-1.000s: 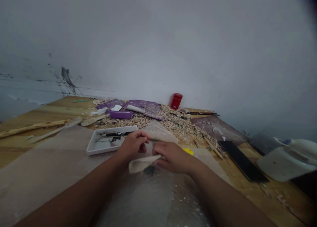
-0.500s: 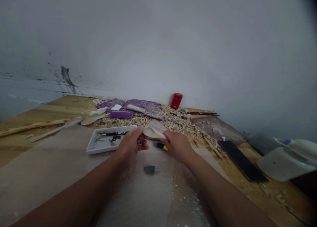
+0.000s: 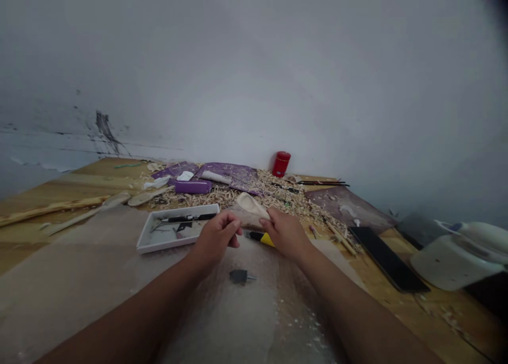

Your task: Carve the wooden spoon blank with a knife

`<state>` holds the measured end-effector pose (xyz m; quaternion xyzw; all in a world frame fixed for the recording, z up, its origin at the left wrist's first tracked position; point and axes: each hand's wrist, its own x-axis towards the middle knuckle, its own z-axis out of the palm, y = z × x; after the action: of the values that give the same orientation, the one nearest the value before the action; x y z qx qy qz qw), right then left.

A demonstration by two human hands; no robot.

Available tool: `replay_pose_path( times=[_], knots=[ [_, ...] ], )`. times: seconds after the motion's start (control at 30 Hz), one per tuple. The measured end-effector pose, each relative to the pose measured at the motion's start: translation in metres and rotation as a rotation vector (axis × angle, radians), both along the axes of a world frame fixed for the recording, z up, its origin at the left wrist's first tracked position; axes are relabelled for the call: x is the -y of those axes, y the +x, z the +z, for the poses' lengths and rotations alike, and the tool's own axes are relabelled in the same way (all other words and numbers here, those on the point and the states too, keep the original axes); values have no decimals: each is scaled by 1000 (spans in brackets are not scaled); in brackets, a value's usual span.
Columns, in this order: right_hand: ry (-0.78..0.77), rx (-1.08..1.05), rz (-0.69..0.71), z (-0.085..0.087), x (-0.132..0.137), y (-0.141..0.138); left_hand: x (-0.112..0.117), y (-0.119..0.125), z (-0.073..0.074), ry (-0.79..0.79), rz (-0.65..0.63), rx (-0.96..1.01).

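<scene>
Head view, and you're facing the big pale wall (image 3: 254, 78), which closes off the far side of the wooden table (image 3: 448, 316). Across your side spreads the translucent sheet (image 3: 79, 284), its right border running past your right forearm, and that's your widest stretch for moving, between and left of your arms. Beyond your hands a bank of wood shavings (image 3: 296, 208) hems you in. Over on the right, the white container (image 3: 440, 258) and the black phone (image 3: 387, 261) mark that flank. Closer in, the white tray (image 3: 166, 245) sits just beside your left hand (image 3: 219, 234), its rim near your knuckles, so leftward room is tight there.

Your right hand (image 3: 289, 233) grips the wooden spoon (image 3: 251, 203) by its handle end, the bowl pointing up and left over the near edge of the shavings. Your left hand curls loosely, apart from the bowl; you can't tell from here whether it pinches anything small. Under the right hand lies the yellow-and-black cutter (image 3: 266, 239), and nearer you, between your forearms, the little dark bit (image 3: 238, 277) rests on the sheet.

And there's the change: half a second ago the spoon bridges both hands crosswise; now it's swung up, hollow showing, left fingers off it. Cutter and bit stay put.
</scene>
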<state>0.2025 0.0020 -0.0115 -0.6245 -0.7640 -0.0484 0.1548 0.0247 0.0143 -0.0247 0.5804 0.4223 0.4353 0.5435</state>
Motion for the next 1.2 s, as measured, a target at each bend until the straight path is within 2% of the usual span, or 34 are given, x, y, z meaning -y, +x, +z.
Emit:
replay_pose_path(
  times=[0.13, 0.4, 0.77, 1.2],
  knots=[
    [32, -46, -17, -2, -1, 1, 1, 2, 2, 39, -28, -103],
    [54, -52, -23, -1, 2, -2, 1, 5, -4, 42, -101, -248],
    [62, -94, 44, -3, 2, -3, 2, 3, -8, 104, -132, -213],
    [54, -196, 75, -5, 2, -4, 1, 3, -9, 160, -95, -342]
  ],
)
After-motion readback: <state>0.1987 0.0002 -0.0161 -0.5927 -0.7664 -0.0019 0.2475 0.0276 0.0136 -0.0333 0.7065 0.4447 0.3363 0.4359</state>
